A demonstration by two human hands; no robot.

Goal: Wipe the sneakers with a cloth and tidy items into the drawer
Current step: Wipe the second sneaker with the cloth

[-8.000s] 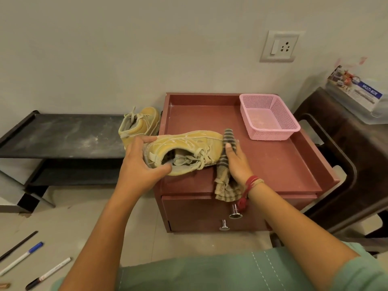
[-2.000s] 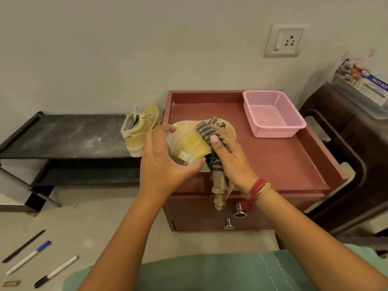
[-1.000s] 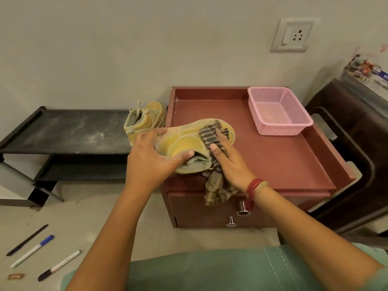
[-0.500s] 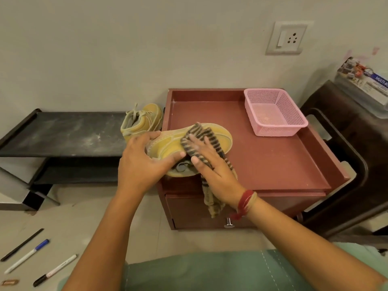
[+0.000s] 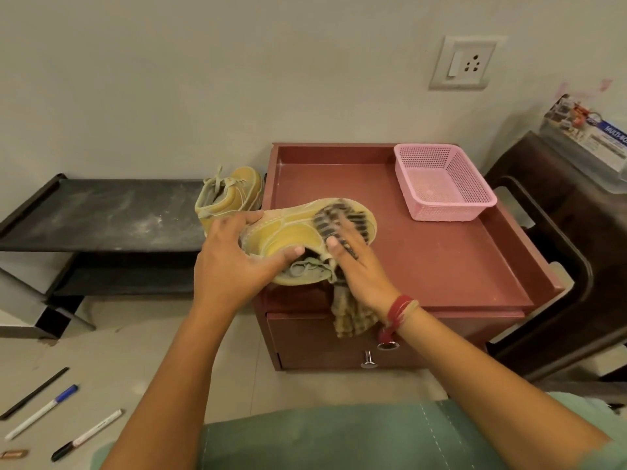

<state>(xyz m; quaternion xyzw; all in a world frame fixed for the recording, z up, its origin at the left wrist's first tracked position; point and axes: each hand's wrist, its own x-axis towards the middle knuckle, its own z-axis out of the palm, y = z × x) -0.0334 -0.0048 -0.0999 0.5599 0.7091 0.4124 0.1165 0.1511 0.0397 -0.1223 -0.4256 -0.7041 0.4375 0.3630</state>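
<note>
My left hand (image 5: 234,262) grips the heel end of a yellow sneaker (image 5: 288,235), holding it on its side over the front left corner of the red drawer cabinet (image 5: 441,266). My right hand (image 5: 359,266) presses a striped cloth (image 5: 339,220) flat against the sneaker's toe, fingers straight; the cloth's loose end (image 5: 349,317) hangs down over the drawer front. A second yellow sneaker (image 5: 230,195) stands on the black shelf (image 5: 101,215) just left of the cabinet. The drawer (image 5: 305,340) with two metal knobs (image 5: 369,361) is closed.
A pink mesh basket (image 5: 441,184) sits at the cabinet top's back right. Several pens and markers (image 5: 44,412) lie on the floor at lower left. A dark brown chair (image 5: 559,249) carrying a plastic box (image 5: 590,137) stands to the right. A wall socket (image 5: 463,62) is above.
My right hand has slid the cloth from the sneaker's middle toward its toe. The left hand keeps its grip on the heel end.
</note>
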